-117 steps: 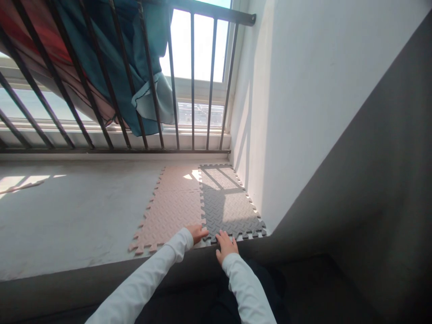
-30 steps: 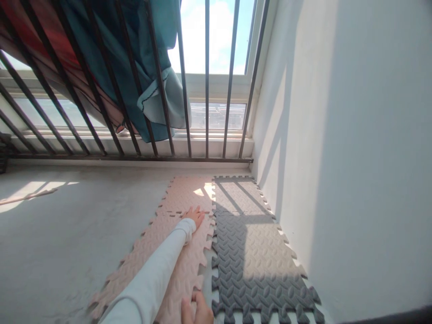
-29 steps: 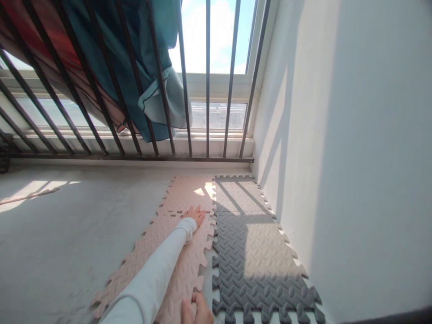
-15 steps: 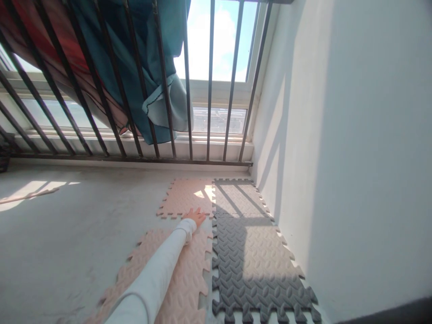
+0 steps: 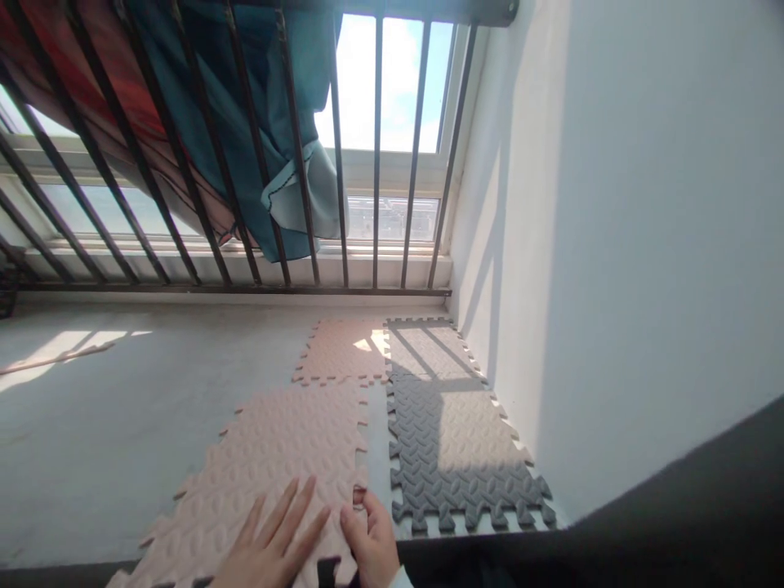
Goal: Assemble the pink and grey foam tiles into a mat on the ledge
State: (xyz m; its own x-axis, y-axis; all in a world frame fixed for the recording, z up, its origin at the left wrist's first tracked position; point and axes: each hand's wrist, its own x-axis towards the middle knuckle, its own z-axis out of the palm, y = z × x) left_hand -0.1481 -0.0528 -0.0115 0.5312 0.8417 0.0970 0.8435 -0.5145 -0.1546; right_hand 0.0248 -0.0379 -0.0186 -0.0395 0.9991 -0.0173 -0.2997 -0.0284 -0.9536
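A pink foam puzzle tile point(image 5: 287, 441) lies on the concrete ledge, detached from the far pink tile point(image 5: 343, 351) and skewed away from the grey tiles point(image 5: 453, 441). My left hand point(image 5: 269, 539) lies flat on its near end with the fingers spread. At the tile's right near corner, my right hand point(image 5: 371, 539) pinches the toothed edge between thumb and fingers. The two grey tiles stay joined along the white wall.
Black railing bars point(image 5: 376, 155) stand along the window at the back, with a teal cloth point(image 5: 269, 147) and red fabric draped behind them. The white wall point(image 5: 612, 204) closes the right side. A dark ledge edge point(image 5: 674, 490) runs along the front right. Bare concrete point(image 5: 122, 408) spreads to the left.
The near pink tile has come apart from the far pink tile and slid toward me and leftward. My left hand drew back from the seam to the near end. My right hand reappeared at the tile's edge.
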